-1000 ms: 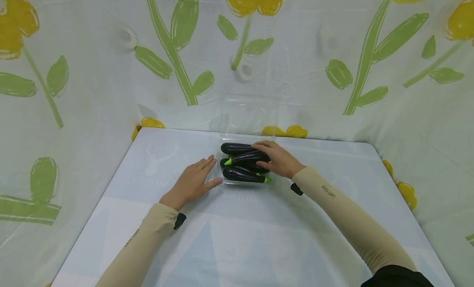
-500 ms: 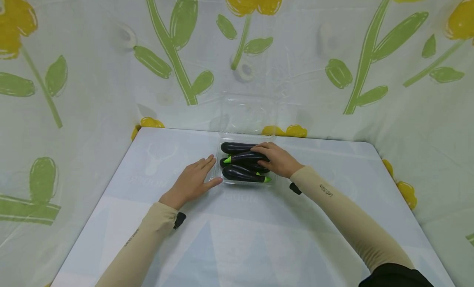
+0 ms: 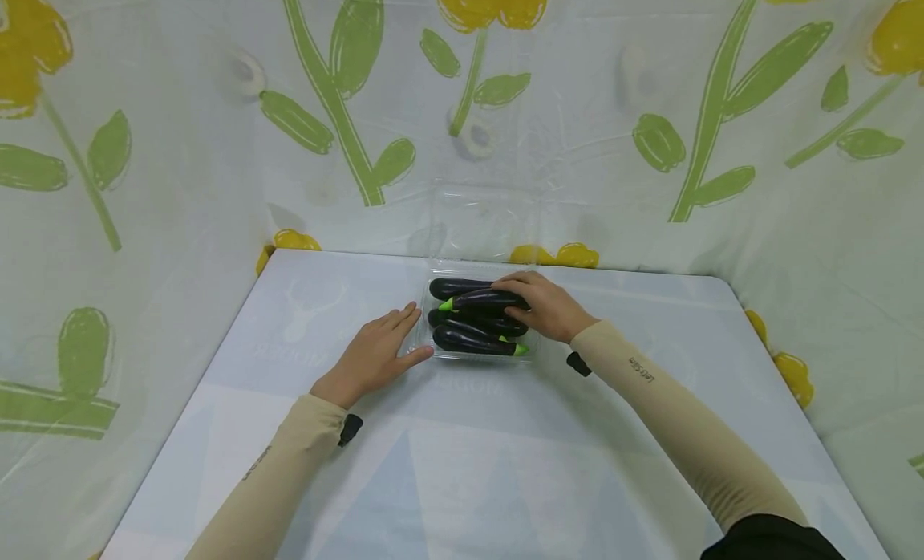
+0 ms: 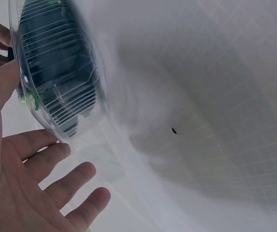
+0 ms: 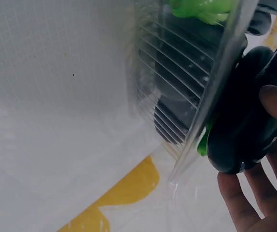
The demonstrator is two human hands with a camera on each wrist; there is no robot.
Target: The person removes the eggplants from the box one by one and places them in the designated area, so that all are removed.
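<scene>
A clear plastic clamshell box holds several dark, glossy eggplants with green stem ends. On top of the layer lies one eggplant, its green end to the left. My right hand grips that eggplant around its right end, thumb on the near side and fingers on the far side. In the right wrist view, the dark eggplant sits above the box rim, between thumb and fingers. At the box's left side my left hand spreads its extended fingers, with thumb and fingertips right at the rim.
The box's transparent lid stands raised behind it, near the table's back edge. A white table with pale blue shapes carries the box. Around it hangs a floral curtain.
My right hand has shifted slightly toward the back with the top eggplant, showing more of the eggplant beneath. The left hand has stayed in place.
</scene>
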